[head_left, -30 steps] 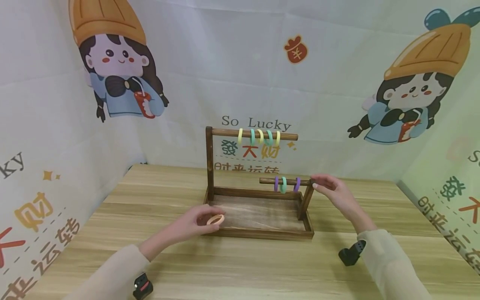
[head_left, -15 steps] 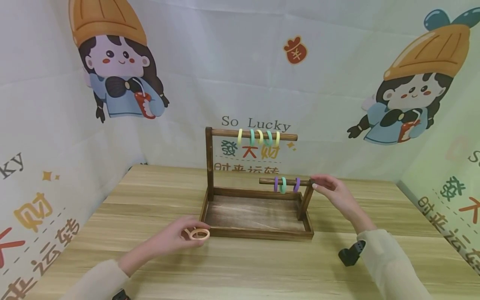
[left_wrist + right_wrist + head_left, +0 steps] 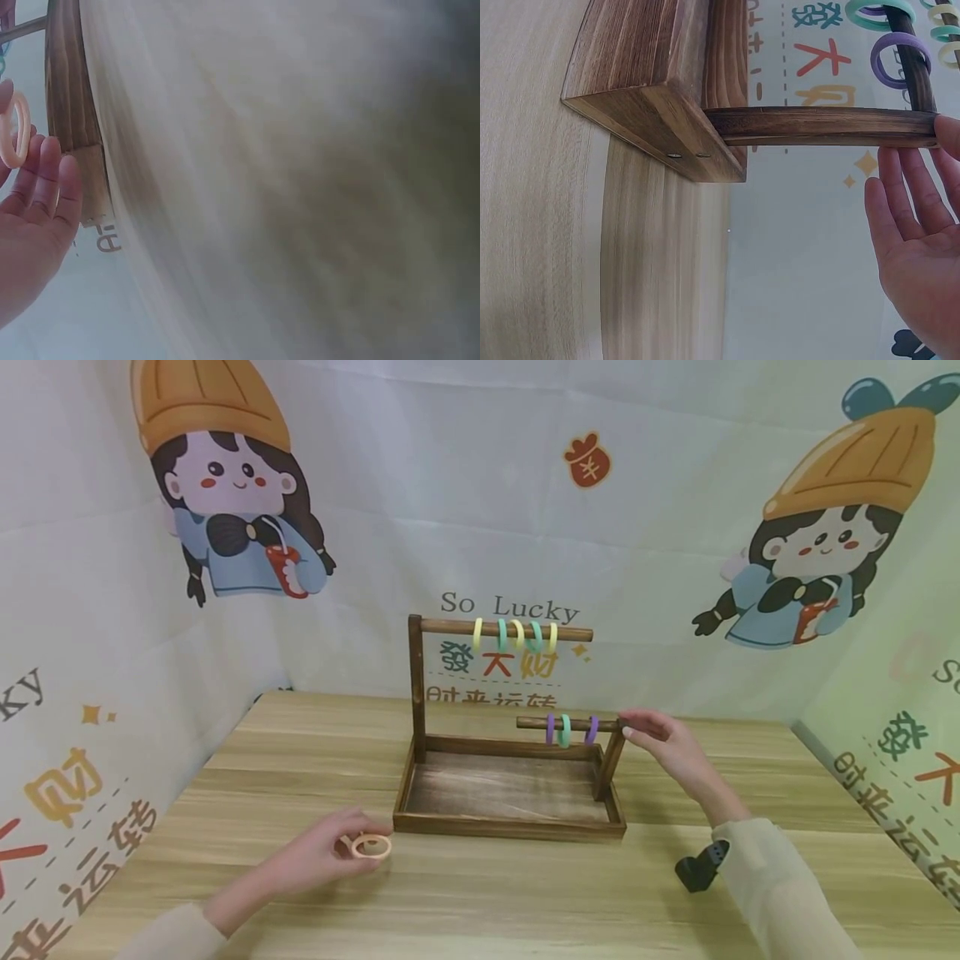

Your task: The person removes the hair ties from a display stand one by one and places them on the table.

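Observation:
A pale orange ring (image 3: 371, 847) is pinched by my left hand (image 3: 318, 852), in front and left of the wooden rack's tray (image 3: 510, 827). The left wrist view shows the same ring (image 3: 21, 131) between thumb and fingers at the left edge; a second loop behind it may be there, but I cannot tell. My right hand (image 3: 667, 747) holds the top of the rack's short post (image 3: 611, 764) between thumb and fingers. On the lower bar hang purple rings (image 3: 592, 730) and a green ring (image 3: 565, 731). Several yellow and green rings (image 3: 517, 633) hang along the upper bar (image 3: 577, 633).
The rack's tall post (image 3: 417, 685) rises at the tray's left end. Bare wooden tabletop (image 3: 487, 902) lies in front of the rack. A printed cloth (image 3: 450, 485) stands behind and along the sides. A black device (image 3: 701, 868) sits by the right sleeve.
My left hand has drawn the orange ring left and toward me, away from the tray's front left corner. The right hand stays at the short post, and the hung rings keep their places.

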Motion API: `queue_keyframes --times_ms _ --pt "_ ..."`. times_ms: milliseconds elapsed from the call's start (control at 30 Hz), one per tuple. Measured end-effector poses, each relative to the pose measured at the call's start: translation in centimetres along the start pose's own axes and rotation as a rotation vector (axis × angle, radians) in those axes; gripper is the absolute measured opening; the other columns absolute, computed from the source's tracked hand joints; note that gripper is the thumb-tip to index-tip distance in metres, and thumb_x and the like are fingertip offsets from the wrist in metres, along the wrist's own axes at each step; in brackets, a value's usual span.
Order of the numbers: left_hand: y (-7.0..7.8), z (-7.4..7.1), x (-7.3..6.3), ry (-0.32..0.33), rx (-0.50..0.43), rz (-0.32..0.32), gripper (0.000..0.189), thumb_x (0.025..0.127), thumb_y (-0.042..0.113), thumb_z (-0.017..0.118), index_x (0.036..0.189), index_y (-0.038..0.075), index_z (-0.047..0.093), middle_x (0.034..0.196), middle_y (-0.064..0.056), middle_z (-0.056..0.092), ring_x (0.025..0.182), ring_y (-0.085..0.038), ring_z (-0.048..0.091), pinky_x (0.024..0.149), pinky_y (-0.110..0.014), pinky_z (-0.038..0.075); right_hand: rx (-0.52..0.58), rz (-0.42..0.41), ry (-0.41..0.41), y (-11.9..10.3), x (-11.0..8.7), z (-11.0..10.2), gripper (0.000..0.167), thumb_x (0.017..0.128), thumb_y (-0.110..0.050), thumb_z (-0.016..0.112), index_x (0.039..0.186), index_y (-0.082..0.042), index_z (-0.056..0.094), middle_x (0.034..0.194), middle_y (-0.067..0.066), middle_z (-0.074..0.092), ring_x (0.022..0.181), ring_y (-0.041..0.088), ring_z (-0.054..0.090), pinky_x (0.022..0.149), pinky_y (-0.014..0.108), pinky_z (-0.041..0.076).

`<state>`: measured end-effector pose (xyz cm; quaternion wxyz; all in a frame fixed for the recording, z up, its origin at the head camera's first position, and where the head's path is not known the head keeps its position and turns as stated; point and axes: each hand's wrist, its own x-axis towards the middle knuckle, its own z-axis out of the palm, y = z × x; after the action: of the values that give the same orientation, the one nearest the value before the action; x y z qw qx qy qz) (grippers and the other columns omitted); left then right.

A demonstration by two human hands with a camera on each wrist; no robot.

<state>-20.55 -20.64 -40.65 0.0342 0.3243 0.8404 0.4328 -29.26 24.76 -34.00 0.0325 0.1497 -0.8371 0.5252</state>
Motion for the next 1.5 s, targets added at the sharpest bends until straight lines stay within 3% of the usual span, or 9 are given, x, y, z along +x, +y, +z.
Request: queue_keyframes --times_ms 367,700,1100,1367,1500 --pt "-1.1 -0.7 -1.6 0.017 0.018 0.03 0.041 0.078 0.017 0.067 0.11 -0.005 0.055 0.093 -0.008 0.053 0.079 -0.017 0.052 0.062 -0.024 0.051 0.018 -0.003 -0.008 -0.3 -0.1 0.0 0.045 0.09 -0.024 0.053 0.125 0.001 0.044 0.125 0.02 0.044 0.114 0.03 0.042 0.095 0.045 0.033" --pt "-1.7 -1.8 -2.8 -0.003 0.02 -0.033 0.042 0.08 0.021 0.065 0.112 -0.004 0.054 0.098 -0.008 0.052 0.082 -0.016 0.051 0.066 -0.025 0.05 -0.002 0.005 -0.007 -0.5 -0.2 0.1 0.044 0.09 -0.024 0.053 0.124 0.001 0.045 0.124 0.021 0.045 0.112 0.032 0.042 0.093 0.047 0.033" --pt "-2.9 -3.1 -3.8 0.016 0.088 -0.028 0.043 0.079 0.018 0.066 0.111 -0.008 0.054 0.093 -0.006 0.052 0.074 -0.007 0.05 0.059 -0.023 0.048 -0.02 -0.008 -0.001 0.2 0.0 -0.1 0.046 0.088 -0.031 0.054 0.123 -0.001 0.046 0.124 0.018 0.046 0.113 0.031 0.042 0.092 0.047 0.035" --pt "-3.7 -4.0 -4.6 0.01 0.152 -0.038 0.042 0.079 0.021 0.066 0.109 -0.005 0.056 0.09 0.0 0.051 0.071 -0.004 0.048 0.057 -0.022 0.047 -0.004 -0.004 -0.015 0.0 -0.1 -0.1 0.045 0.089 -0.027 0.053 0.125 0.0 0.044 0.126 0.02 0.044 0.114 0.031 0.041 0.094 0.047 0.033" --pt "-3.8 -4.2 -4.8 0.011 0.206 -0.011 0.039 0.077 0.022 0.068 0.104 -0.004 0.058 0.086 0.002 0.05 0.067 -0.003 0.044 0.052 -0.02 0.042 0.003 -0.002 -0.016 -0.2 -0.1 -0.1 0.043 0.09 -0.024 0.052 0.125 0.0 0.044 0.126 0.02 0.043 0.115 0.032 0.04 0.094 0.048 0.033"
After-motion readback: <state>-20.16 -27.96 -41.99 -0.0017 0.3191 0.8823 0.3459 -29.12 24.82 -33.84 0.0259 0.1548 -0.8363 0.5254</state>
